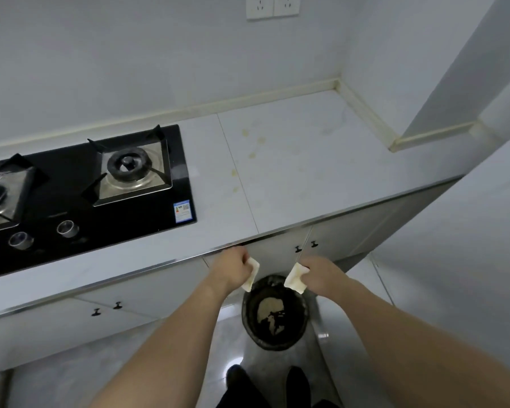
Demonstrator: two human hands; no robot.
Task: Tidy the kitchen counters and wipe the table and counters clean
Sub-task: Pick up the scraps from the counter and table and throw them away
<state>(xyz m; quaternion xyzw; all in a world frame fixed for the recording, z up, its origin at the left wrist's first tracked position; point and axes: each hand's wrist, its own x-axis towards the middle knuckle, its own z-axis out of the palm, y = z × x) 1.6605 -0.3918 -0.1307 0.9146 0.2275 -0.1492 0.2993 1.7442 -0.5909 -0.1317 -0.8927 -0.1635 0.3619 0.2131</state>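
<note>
Both arms reach forward, below the front edge of the worktop (306, 160). Left hand (233, 267) has its fingers curled round a small pale cream cloth piece (251, 274); the piece hangs from the fist, roughly rectangular, slightly folded. Right hand (321, 275) grips a second cream cloth piece (296, 275), also rectangular, tilted, its lower corner pointing down.

Both pieces are held just above a round black-lined bin (274, 315) standing on the floor in front of the cabinet doors (280, 251). Pale and dark scraps lie inside the bin.

Worktop: white, marbled, with several yellowish stains (252, 148) near its seam. Black glass hob (86, 195) with two burners sits on the left part.
</note>
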